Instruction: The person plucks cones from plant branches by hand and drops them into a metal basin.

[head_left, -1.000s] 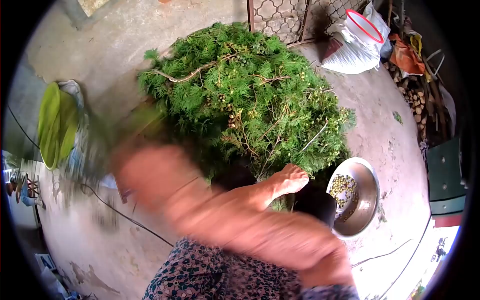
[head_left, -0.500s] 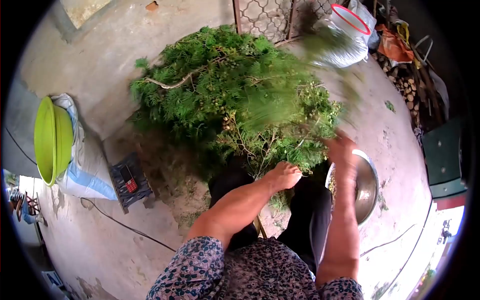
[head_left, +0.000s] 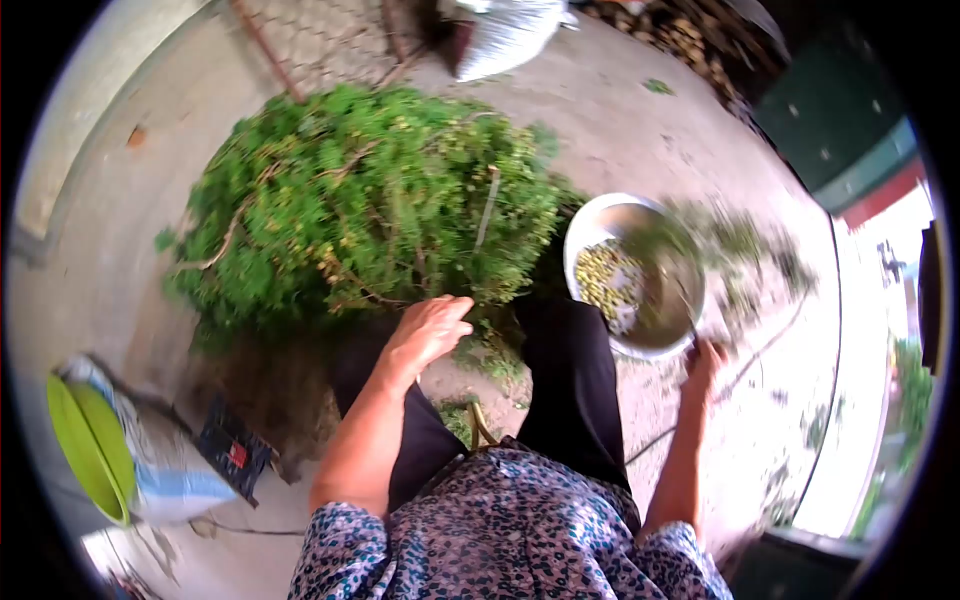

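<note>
A big heap of green conifer branches (head_left: 370,210) with small pale cones lies in front of my knees. At its near edge is my left hand (head_left: 432,325), fingers curled closed; whatever they may hold is hidden. Off to the right, my right hand (head_left: 708,362) is closed on the stem end of a leafy branch (head_left: 735,240). Its foliage is smeared by motion and spreads over and beyond the right side of a metal basin (head_left: 578,235). Inside the basin lie many small greenish-yellow cones (head_left: 603,275).
A lime-green tub (head_left: 85,440) rests by a white and blue sack (head_left: 175,480) at left, near a dark item with a red calculator-like device (head_left: 237,456). Another white sack (head_left: 510,40) and stacked firewood (head_left: 680,40) stand at the back. Green sprigs litter the floor at right.
The view has turned right. My right hand has swung the branch from above the heap to the basin's right side. My left hand stays by the heap's near edge.
</note>
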The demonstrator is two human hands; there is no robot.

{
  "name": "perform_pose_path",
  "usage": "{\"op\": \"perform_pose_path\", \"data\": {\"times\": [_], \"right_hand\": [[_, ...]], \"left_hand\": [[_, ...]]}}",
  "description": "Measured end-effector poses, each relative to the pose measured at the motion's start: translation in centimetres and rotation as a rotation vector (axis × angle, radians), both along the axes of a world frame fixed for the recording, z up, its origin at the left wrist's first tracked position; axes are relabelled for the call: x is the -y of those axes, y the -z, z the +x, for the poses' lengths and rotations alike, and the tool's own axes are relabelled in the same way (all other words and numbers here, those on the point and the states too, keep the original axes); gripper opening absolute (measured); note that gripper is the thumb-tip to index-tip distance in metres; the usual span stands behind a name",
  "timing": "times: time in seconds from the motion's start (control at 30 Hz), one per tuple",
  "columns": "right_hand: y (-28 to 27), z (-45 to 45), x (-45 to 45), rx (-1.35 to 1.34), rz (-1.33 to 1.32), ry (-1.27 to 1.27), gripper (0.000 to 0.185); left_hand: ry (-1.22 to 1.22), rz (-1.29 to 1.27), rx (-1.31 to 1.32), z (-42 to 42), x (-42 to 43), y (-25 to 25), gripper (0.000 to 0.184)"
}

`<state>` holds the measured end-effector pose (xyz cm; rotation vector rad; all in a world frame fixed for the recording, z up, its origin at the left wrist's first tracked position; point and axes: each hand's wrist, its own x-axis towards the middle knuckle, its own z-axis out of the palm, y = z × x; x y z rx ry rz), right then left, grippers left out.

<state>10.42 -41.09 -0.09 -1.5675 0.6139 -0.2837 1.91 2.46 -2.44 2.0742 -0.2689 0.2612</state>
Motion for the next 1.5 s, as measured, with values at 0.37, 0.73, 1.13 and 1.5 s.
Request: {"op": "perform_pose_path", "data": {"times": [0.37,0.73,1.13,1.5], "right_hand": [[-8.2,-0.2,-19.8,0.137,0.624,-0.701,0.020],[-4.5,-3.4,-19.5,0.141,0.619,-0.805,0.031],[-3.4,-7.5,-22.4,0.321,0.367,-0.768,0.030],[-1.2,-7.8,-24.4,0.273,0.235,-0.878,0.032]], "left_hand": [[-0.271,-0.273,-0.090,-4.1,5.3,-11.2,0.018],[-0.122,0.314,0.165,-5.9,13.3,-12.6,0.030],[-0.230,-0.406,0.115,-3.6,11.2,-13.7,0.039],[-0.574,-0.987,0.109,-1.5,7.6,-12.8,0.048]]}}
